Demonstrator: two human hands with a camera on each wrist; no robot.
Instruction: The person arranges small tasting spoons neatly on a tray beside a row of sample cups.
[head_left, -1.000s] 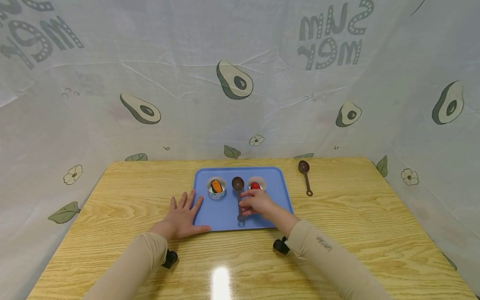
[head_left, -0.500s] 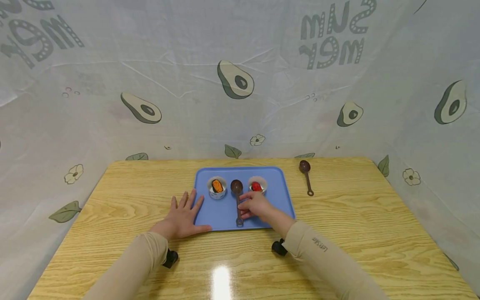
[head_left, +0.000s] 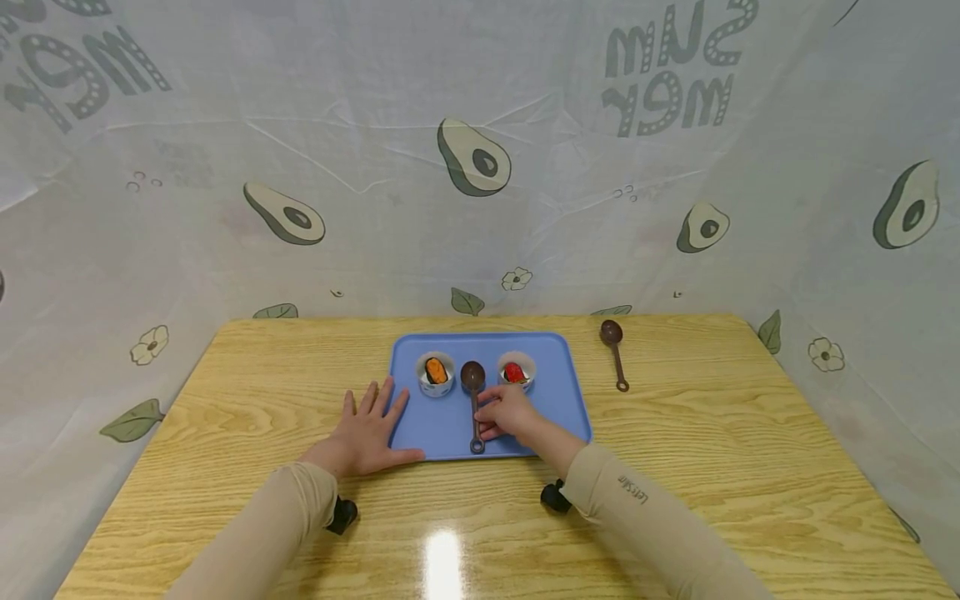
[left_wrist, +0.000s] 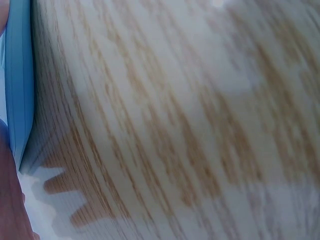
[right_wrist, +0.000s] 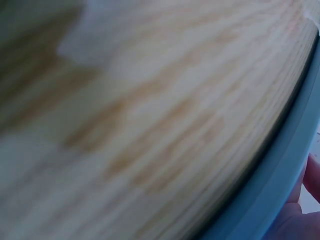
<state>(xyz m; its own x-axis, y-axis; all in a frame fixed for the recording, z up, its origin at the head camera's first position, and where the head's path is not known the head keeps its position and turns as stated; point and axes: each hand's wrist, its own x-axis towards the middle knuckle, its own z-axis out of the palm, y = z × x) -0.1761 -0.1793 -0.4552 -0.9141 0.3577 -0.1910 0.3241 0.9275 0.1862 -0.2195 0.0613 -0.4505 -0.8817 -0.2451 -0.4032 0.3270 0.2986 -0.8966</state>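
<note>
A brown spoon (head_left: 472, 377) lies on the blue tray (head_left: 431, 435), bowl end away from me, between two small bowls. My right hand (head_left: 513, 412) pinches its handle from the right. In the left bowl (head_left: 437, 390) sits an orange-topped sushi piece (head_left: 436, 371); the right bowl (head_left: 529, 365) holds a red-topped one (head_left: 514, 372). With fingers spread, my left hand (head_left: 362, 439) rests at the tray's left front corner. Each wrist view catches mostly table, with the tray's edge (left_wrist: 20, 75) and a bit of hand at the side; the spoon is hidden there.
A second brown spoon (head_left: 612, 333) lies on the wooden table (head_left: 712, 433), right of the tray. Behind the table hangs a pale curtain (head_left: 360, 250) printed with avocados. Black wrist cameras (head_left: 555, 497) sit under both wrists.
The right hand has shifted the spoon slightly left and toward me. More of the right bowl and its red-topped sushi shows now. The left hand stays in place.
</note>
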